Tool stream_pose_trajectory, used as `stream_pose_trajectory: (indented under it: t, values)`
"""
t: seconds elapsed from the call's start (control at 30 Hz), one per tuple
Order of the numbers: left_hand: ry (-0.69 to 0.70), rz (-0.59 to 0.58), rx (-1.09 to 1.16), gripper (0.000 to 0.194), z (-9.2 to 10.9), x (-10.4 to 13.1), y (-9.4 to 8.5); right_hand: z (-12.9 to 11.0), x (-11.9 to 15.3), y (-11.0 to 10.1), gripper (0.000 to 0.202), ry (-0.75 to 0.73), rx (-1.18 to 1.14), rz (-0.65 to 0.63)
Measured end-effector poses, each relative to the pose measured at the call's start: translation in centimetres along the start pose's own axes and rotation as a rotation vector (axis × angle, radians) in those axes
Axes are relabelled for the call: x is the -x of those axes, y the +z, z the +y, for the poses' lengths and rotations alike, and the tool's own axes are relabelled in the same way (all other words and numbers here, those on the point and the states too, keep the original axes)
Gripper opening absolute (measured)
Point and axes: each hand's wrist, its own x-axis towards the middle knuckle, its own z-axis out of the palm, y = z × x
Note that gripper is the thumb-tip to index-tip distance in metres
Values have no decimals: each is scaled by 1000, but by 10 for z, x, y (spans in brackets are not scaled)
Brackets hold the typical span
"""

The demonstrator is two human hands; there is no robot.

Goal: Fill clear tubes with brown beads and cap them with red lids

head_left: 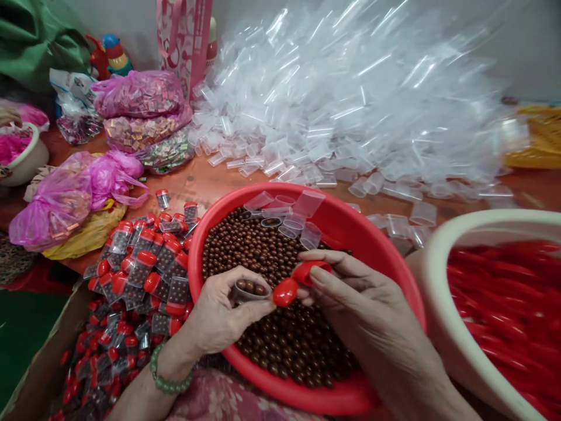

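My left hand (pixel 228 310) holds a clear oval tube (pixel 250 290) with its open end up and brown balls showing inside. My right hand (pixel 346 286) has a red cap (pixel 310 271) between thumb and fingers. A second red cap (pixel 285 292) sits at the fingertips, just right of the tube and apart from its mouth. Both hands are over a red basin (pixel 307 389) of brown balls (pixel 241 251). Several clear tubes (pixel 309 203) lie on the balls at the basin's back. Left of the basin is a heap of filled, red-capped tubes (pixel 142 268).
A big pile of clear tubes (pixel 342 99) covers the table's back. A white tub (pixel 432 280) of red caps (pixel 508 310) stands right. Tied pink bags (pixel 56 199) and a pink paper bag (pixel 184 47) are left. Part of another person's hand (pixel 9 114) shows at the far left.
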Motion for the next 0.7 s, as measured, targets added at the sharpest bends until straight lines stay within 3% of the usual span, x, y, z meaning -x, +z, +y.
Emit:
stream_pose_trajectory:
  t: [0.17,0.4,0.5,0.6,0.7]
  values:
    - [-38,7,16,18,-3,1,1,7,1,1,28,-125,179,57]
    - [-41,65,47,21,-8,-2,-1,14,15,8,18,-496,528,236]
    - [-41,62,58,20,-7,-2,-1,10,18,6,16,-370,371,192]
    - [-33,62,72,20,-5,-3,-1,3,20,-2,16,-131,96,40]
    - [-45,49,69,24,-5,-3,-2,0,18,-9,18,-13,10,-125]
